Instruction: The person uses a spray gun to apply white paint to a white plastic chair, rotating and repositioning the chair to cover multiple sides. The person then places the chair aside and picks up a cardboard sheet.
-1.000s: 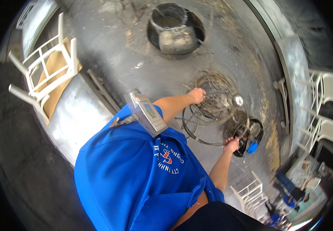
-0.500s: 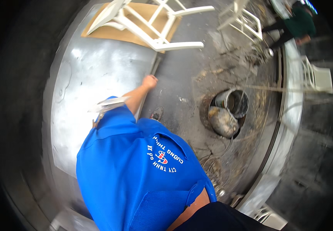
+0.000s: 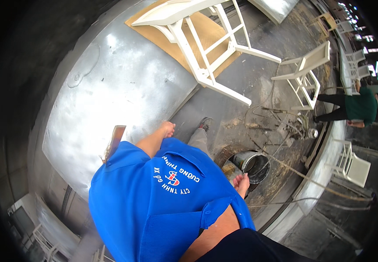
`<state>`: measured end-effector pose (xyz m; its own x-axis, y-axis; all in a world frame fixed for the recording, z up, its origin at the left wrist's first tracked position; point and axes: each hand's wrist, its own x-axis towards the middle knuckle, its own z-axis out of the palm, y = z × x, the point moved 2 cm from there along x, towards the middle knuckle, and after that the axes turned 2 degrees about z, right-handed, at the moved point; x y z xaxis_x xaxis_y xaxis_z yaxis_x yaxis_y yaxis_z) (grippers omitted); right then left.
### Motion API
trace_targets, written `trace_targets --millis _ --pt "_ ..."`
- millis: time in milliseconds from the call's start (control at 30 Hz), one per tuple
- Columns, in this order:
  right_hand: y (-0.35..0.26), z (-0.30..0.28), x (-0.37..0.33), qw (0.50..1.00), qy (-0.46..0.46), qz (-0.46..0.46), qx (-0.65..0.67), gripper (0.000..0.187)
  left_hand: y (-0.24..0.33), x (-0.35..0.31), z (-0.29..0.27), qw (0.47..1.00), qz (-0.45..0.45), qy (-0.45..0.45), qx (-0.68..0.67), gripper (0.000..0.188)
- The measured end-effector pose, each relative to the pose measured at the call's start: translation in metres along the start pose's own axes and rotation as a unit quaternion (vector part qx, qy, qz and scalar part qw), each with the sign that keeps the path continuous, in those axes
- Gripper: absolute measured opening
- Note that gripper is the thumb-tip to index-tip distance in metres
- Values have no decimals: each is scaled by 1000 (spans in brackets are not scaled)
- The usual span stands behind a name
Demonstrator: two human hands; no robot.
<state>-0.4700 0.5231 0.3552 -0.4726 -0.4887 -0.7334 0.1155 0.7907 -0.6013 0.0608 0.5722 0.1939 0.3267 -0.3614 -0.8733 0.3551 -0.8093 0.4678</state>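
My left hand (image 3: 168,129) hangs by the edge of a broad silvery metal-covered surface (image 3: 149,94), its fingers curled and nothing visible in them. My right hand (image 3: 241,183) is low beside my blue shirt (image 3: 154,196), in front of a dark bucket (image 3: 261,174). Its fingers are loosely bent and apart, with no held thing visible. Beyond my left hand, a white chair frame (image 3: 193,52) lies tipped over a brown cardboard sheet (image 3: 158,37). A flat brownish piece (image 3: 117,136) sticks up behind my left shoulder; its kind is unclear.
A second white chair (image 3: 304,72) stands beyond the bucket, near a person in a dark green top (image 3: 360,107). Hoses (image 3: 311,179) cross the stained floor (image 3: 224,105). Another white chair (image 3: 355,168) is at the right, past a pale raised edge (image 3: 311,207).
The view has turned and shifted: the tipped chair and cardboard now sit further right. My right hand has come into sight by the bucket. The left hand stays curled.
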Motion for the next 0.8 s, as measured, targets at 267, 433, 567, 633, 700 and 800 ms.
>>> trace_targets --millis 267,433,567,633,700,800 --pt "-234 201 16 937 -251 -183 -161 45 133 27 29 997 63 16 -38 28" --pt "-338 345 -62 804 -429 -297 -286 60 241 35 -9 954 147 89 -245 35" --pt "-382 438 -146 728 -537 -338 -259 72 298 46 -67 880 166 110 -431 45" --pt "-394 471 -188 694 -586 -356 -217 80 321 58 -98 844 160 128 -496 52" --pt "-406 496 -224 674 -614 -368 -183 90 346 73 -126 831 169 134 -512 59" --pt "-418 534 -266 650 -637 -397 -121 100 387 95 -164 818 191 138 -525 72"
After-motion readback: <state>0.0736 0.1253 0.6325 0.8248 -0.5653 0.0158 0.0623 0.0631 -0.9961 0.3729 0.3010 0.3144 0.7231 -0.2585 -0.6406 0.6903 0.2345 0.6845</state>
